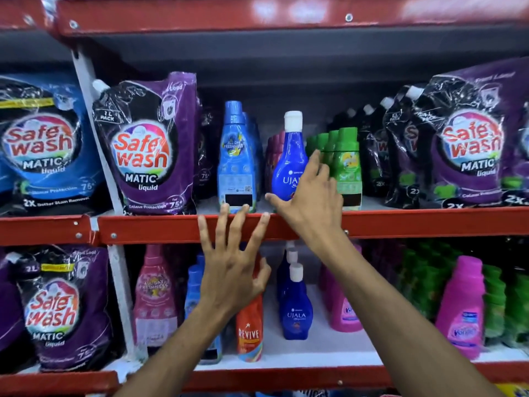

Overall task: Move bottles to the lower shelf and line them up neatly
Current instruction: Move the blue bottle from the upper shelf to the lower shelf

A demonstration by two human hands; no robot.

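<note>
A dark blue Ujala bottle [289,164] with a white cap stands at the front of the upper shelf [148,227]. My right hand [310,196] is spread open just in front of its lower right side, fingers apart, not closed around it. My left hand [232,262] hovers open before the red shelf edge, below a light blue bottle [235,156]. On the lower shelf [323,351] stands a row of matching Ujala bottles [296,308], and an orange Revive bottle [249,330] sits partly behind my left wrist.
Green bottles [345,164] stand right of the Ujala bottle, maroon ones [273,156] behind it. Purple and blue Safe Wash pouches [148,144] fill both ends of the upper shelf. Below stand pink bottles [461,308], green bottles [498,293] and a purple pouch [57,308].
</note>
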